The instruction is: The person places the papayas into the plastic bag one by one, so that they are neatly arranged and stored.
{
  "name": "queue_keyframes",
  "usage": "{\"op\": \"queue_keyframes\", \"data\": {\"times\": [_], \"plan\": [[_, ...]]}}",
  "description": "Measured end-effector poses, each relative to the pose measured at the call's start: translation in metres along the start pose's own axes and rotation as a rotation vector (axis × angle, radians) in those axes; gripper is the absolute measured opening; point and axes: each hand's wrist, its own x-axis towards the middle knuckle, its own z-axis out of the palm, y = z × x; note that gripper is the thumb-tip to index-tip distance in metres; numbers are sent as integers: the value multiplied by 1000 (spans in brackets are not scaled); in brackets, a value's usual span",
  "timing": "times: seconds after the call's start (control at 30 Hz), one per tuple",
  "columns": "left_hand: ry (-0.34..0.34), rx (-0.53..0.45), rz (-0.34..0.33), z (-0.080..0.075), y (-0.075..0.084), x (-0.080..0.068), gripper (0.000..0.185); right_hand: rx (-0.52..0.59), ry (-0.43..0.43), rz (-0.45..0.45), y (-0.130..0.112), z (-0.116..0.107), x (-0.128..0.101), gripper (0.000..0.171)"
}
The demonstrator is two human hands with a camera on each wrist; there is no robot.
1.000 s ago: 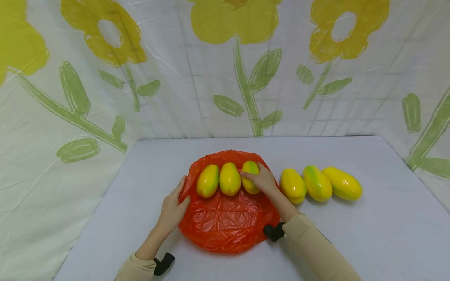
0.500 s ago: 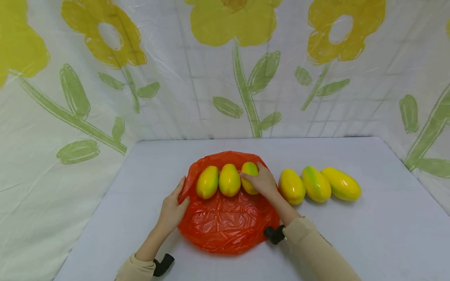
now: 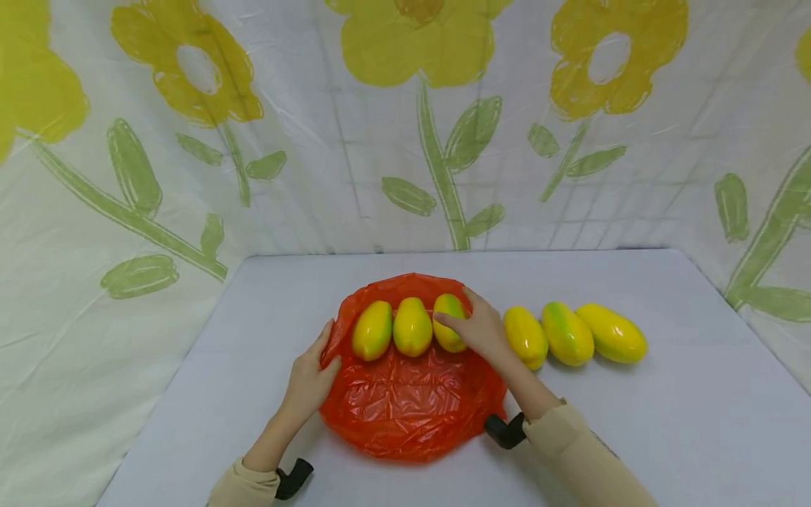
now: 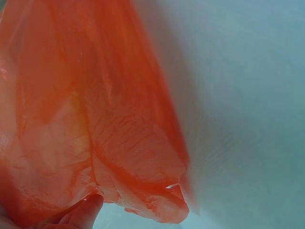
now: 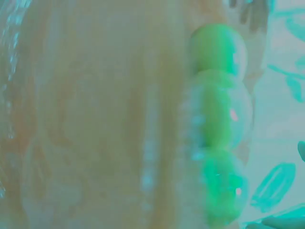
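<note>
1. the orange plastic bag [image 3: 405, 394] lies spread flat in the middle of the desk [image 3: 665, 422], with its far edge turned up behind three yellow-green mangoes lined side by side on it.
2. the left hand [image 3: 308, 384] pinches the bag's left edge, thumb on top and fingers [image 4: 86, 214] curled under the film. judging by the grip, this keeps the thin plastic lifted and still while fruit sits on it.
3. the right hand [image 3: 479, 329] rests on the rightmost of the three, the third mango [image 3: 448, 324], with fingers bent round its right side. it seems to press the fruit snug against the middle mango [image 3: 412, 327], which touches the left mango [image 3: 372, 331].
4. three loose mangoes [image 3: 573, 333] lie in a row on the bare desk just to the right of the bag, touching one another, close to the right hand.
5. the right wrist view is too blurred and tinted to add detail.
6. behind the desk hangs a white backdrop [image 3: 355, 141] printed with yellow flowers and green stems.
</note>
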Motion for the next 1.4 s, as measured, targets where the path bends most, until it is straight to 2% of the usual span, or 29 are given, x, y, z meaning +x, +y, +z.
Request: {"op": "queue_keyframes", "data": {"times": [0.3,0.63,0.97,1.4], "plan": [[-3,-1,0,-1,2,-1,59,58,-19,-34,-8,-10,-19,81],[-2,-8,2,2,-1,1,61,43,-22,-39,-10,-20,-39,76],[4,-14,21,2,0,-1,60,30,-49,-9,5,-34,-57,80],[-1,-18,22,1,1,-3,59,38,-53,7,29,-70,-70,82]]}}
